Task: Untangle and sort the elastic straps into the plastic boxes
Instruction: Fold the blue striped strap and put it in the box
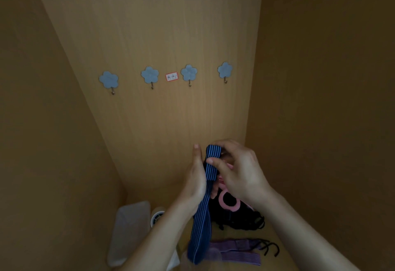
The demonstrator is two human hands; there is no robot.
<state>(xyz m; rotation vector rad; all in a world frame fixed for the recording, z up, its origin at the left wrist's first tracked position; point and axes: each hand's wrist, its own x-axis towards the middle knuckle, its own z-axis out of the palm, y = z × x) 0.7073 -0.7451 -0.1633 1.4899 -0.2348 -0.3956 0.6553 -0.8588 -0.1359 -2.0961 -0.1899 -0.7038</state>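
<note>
A blue striped elastic strap (202, 217) hangs in front of me, folded over at its top. My left hand (195, 176) holds it from the left side, thumb up. My right hand (237, 170) pinches the folded top between thumb and fingers. Below the hands lies a dark tangle of black straps (241, 219) with a pink ring (229, 203) on it. A purple strap (235, 249) with black hooks (270, 248) lies on the shelf floor at the lower right. A clear plastic box (130, 228) stands at the lower left.
I am looking into a wooden cabinet (149, 35) with close side walls. Several blue flower-shaped hooks (150, 75) and a small red-bordered label (171, 76) are on the back panel. A round white object (157, 217) sits beside the plastic box.
</note>
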